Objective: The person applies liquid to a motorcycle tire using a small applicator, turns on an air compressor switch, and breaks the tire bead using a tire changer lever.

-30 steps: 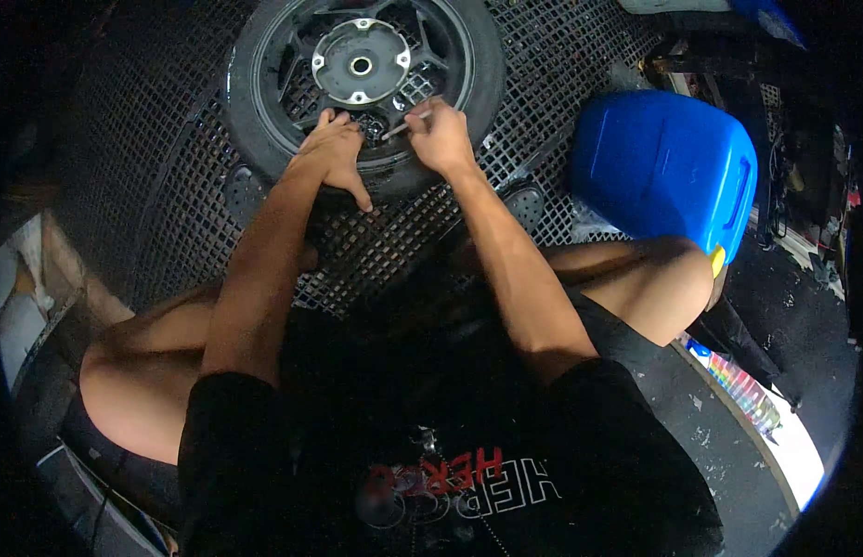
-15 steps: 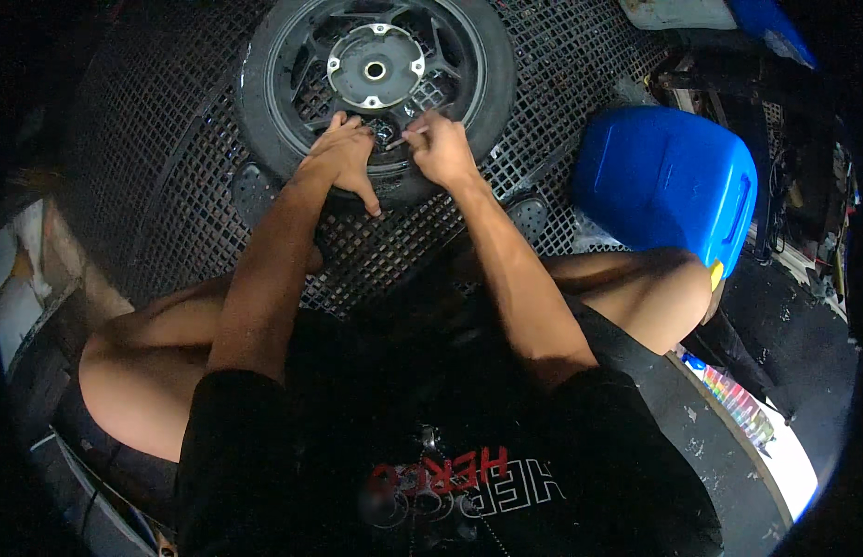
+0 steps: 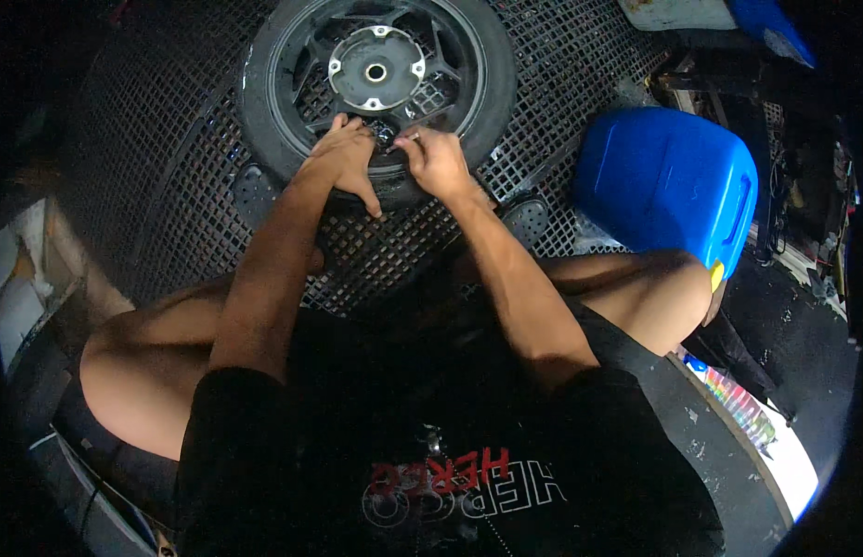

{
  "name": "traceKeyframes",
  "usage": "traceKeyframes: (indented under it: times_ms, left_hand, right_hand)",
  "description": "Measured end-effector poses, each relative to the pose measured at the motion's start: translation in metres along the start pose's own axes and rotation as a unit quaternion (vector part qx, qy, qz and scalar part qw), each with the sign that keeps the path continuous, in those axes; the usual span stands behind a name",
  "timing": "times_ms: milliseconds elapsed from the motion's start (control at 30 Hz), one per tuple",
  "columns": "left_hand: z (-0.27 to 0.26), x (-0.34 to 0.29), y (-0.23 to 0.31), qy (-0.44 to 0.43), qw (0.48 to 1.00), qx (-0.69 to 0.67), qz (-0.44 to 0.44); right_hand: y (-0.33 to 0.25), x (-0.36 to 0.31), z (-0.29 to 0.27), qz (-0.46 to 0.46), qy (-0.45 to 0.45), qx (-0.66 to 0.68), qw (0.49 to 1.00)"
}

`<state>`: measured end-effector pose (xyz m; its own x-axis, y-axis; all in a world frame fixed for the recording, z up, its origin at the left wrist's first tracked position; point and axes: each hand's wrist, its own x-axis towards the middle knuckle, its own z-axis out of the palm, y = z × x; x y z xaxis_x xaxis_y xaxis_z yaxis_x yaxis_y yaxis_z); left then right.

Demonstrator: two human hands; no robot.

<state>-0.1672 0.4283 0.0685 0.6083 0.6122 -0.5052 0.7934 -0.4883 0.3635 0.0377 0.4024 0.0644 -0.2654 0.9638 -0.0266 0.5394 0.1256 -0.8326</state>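
Flatly laid, the wheel (image 3: 493,88) has its hub (image 3: 376,90) beyond the left hand (image 3: 346,160), which rests spread on the wheel, nearer that hub; the right hand (image 3: 437,163), to the hub's near right, pinches a slim tool (image 3: 414,137), long axis mostly hidden.

Black short-sleeved shirt (image 3: 441,404); red and white-outlined lettering (image 3: 461,475) across its front

The floor is covered by a dark mesh mat (image 3: 181,139), with a tyred wheel (image 3: 374,93) on its far middle. A blue plastic container (image 3: 659,181) rests to the right, crumpled clear plastic (image 3: 596,234) just beside its near left edge. Dark perforated pieces (image 3: 253,192) sit left and right, nearer than the wheel.
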Motion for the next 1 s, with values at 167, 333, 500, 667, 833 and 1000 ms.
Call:
traceKeyframes:
  times_ms: [167, 333, 500, 667, 833, 1000]
  left_hand:
    - [-0.003, 0.001, 0.0, 0.016, 1.0, 0.0, 0.006]
    - [-0.006, 0.001, 0.003, 0.0, 1.0, -0.005, 0.006]
    - [-0.004, 0.002, 0.001, 0.019, 1.0, -0.02, 0.002]
    - [-0.002, -0.005, -0.001, 0.037, 0.999, -0.028, 0.007]
    - [0.012, -0.003, -0.007, 0.044, 0.999, -0.012, 0.013]
    - [0.004, 0.003, -0.001, 0.03, 0.999, -0.009, 0.01]
  right_hand:
    - [0.003, -0.004, 0.008, -0.033, 0.007, -0.043, 0.999]
    - [0.003, -0.007, 0.007, -0.019, 0.07, 0.014, 0.997]
    - [0.001, -0.008, 0.009, 0.012, 0.054, 0.014, 0.998]
    - [-0.005, -0.01, 0.015, 0.03, 0.045, 0.007, 0.999]
    - [-0.005, -0.006, 0.012, 0.005, 0.054, 0.009, 0.999]
    - [-0.009, -0.009, 0.009, 0.004, 0.074, 0.017, 0.997]
